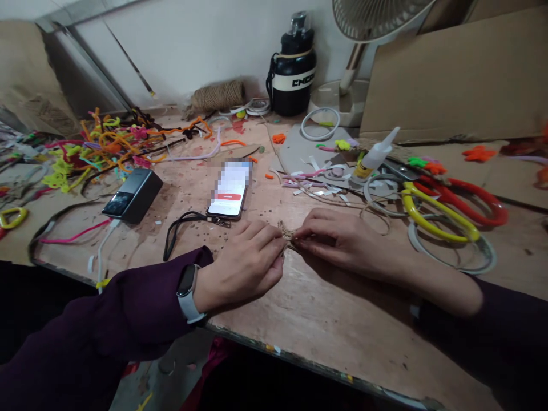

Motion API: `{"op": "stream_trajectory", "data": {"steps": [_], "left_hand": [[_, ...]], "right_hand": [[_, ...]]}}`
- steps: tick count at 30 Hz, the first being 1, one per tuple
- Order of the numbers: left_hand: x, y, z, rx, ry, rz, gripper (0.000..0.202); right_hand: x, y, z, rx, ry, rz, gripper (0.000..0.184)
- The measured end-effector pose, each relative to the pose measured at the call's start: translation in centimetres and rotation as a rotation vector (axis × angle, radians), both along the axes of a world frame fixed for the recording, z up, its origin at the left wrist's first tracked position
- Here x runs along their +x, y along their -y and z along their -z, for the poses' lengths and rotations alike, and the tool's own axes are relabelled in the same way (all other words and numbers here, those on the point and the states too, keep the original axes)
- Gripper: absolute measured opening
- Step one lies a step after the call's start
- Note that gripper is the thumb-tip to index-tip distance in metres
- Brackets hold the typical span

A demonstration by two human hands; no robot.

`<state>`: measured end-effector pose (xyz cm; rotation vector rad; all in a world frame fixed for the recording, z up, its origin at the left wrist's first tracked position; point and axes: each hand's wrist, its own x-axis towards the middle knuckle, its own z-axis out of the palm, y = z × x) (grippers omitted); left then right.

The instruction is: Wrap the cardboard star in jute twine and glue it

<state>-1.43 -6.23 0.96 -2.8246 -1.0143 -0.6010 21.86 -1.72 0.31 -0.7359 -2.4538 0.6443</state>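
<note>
Just above the wooden table, a small piece of brown jute twine point(286, 233) sits between my two hands. My left hand point(246, 260) is closed with its fingertips pinching the left side of the twine. From the right, my right hand point(342, 237) pinches the other side between thumb and fingers. The fingers cover most of the piece, so its exact shape is hidden. A thin strand of twine point(387, 228) loops on the table beyond my right hand. Close behind my left hand lies a lit phone point(229, 191) with a black strap.
A grey power bank point(133, 195) with a white cable stands left, before tangled pipe cleaners point(115, 142). At right are a glue bottle point(377, 154), scissors with red handles point(492, 211) and a yellow ring point(440, 220). A twine roll point(218, 96), black jug point(293, 74) and fan point(355, 68) line the back.
</note>
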Motion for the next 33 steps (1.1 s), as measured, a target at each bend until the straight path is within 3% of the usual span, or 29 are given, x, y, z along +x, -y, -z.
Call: {"op": "stream_trajectory", "data": {"steps": [12,24,33], "left_hand": [[-1.6,-1.3,-0.9,-0.209,-0.1,0.137,0.024],[-2.2,-1.2,0.0,-0.177,-0.129,0.155,0.03],[-2.8,-0.5,-0.5,-0.219,-0.023,0.135,0.029]], "right_hand": [[-0.3,0.6,0.1,0.156,0.035,-0.008,0.021],[-0.8,1.2,-1.0,0.528,0.178,-0.193,0.025],[-0.5,1.6,1.0,0.5,0.143,-0.186,0.015]]}}
